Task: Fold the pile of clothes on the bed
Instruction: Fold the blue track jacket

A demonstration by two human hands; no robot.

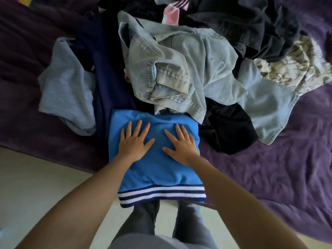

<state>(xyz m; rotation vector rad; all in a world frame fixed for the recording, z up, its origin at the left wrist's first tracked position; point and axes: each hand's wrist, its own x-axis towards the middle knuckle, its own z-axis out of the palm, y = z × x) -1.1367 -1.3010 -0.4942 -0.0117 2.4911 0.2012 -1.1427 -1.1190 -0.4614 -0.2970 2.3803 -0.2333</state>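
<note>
Squarely palm-down, the left hand (135, 141) and right hand (180, 145) press side by side on the folded blue top (158, 175), fingers (138, 126) straight and spread apart, gripping nothing. The top lies at the near edge of the purple-covered bed (269, 177), its navy-and-white striped hem hanging over the pale floor (36, 177). Beyond it sits the unfolded pile: a light denim jacket (179, 69) touching its far edge, a black garment (228, 130) just right, a navy garment (107, 78) and grey-blue sweatshirt (66, 87) left. Bare bed lies open to the right.
</note>
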